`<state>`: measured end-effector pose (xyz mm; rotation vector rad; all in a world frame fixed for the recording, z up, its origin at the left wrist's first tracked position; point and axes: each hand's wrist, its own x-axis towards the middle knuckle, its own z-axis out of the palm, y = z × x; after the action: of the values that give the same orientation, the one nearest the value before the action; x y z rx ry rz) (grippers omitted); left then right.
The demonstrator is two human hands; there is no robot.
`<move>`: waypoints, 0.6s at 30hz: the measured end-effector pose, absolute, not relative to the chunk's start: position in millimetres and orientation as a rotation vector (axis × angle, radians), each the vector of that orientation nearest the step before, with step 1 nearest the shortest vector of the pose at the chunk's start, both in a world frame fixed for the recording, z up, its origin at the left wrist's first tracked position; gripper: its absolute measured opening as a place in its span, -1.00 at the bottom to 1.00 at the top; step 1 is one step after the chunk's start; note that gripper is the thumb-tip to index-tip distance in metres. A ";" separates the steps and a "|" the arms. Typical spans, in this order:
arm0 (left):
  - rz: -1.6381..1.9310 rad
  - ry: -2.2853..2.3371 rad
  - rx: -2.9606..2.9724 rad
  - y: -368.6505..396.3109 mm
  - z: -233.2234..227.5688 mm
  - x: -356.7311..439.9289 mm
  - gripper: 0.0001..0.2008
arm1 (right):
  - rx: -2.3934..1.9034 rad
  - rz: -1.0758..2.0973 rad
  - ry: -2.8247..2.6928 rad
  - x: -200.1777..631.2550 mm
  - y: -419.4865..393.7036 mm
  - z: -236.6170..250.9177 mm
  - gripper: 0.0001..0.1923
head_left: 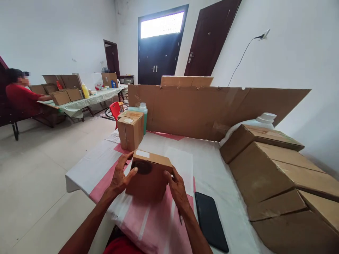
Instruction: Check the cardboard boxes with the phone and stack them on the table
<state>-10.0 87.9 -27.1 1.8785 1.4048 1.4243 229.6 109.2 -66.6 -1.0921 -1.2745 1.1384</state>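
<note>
A small brown cardboard box [150, 180] with a white label on top and a dark round mark on its front face is between my hands. My left hand [123, 174] holds its left side, with the thumb at the front face. Around its right edge, my right hand [176, 183] grips with the thumb in front; some fingers are hidden behind the box. A pen [180, 218] lies partly under my right wrist. To the right of that forearm is a black phone or tablet [211, 221].
Cardboard boxes [265, 173] line the table's right side, with a white jug [265, 121] behind. Another box [129, 132] and a green-liquid bottle [143, 113] stand at back left. A cardboard panel [190, 109] closes the far edge. A person [22, 93] sits at another table.
</note>
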 end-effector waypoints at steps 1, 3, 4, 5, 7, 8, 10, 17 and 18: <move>1.390 1.381 1.818 81.7 -29.8 -10.7 -0.32 | -1.108 1.164 -1.298 231.6 102.6 -67.3 -0.32; 1.256 1.308 1.660 66.8 -39.0 -10.1 -0.11 | -1.148 1.194 -1.320 234.3 84.4 -71.7 -0.36; 1.180 1.271 1.580 58.5 -45.0 -9.4 -0.01 | -1.180 1.195 -1.315 235.3 73.7 -75.1 -0.39; 1.116 1.240 1.508 50.1 -51.5 -9.0 0.07 | -1.216 1.197 -1.304 236.7 62.7 -78.8 -0.40; 1.043 1.216 1.404 34.2 -64.6 -9.8 0.15 | -1.287 1.225 -1.278 243.1 42.4 -86.0 -0.38; 1.030 1.220 1.361 27.2 -70.4 -11.1 0.18 | -1.323 1.216 -1.276 248.8 34.2 -89.0 -0.36; 1.011 1.223 1.283 16.5 -79.5 -14.7 0.18 | -1.433 1.086 -1.321 264.3 23.4 -93.7 -0.35; 0.968 1.153 1.233 13.7 -82.7 -10.3 0.04 | -1.889 0.751 -1.493 292.3 33.0 -108.6 -0.73; 0.960 1.149 1.252 15.1 -80.8 -6.9 0.05 | -1.874 0.765 -1.488 290.8 35.9 -111.2 -0.74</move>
<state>-6.9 15.1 -80.8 1.2519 1.1485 0.9596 290.8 35.9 -111.2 -1.8740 -1.4884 0.7650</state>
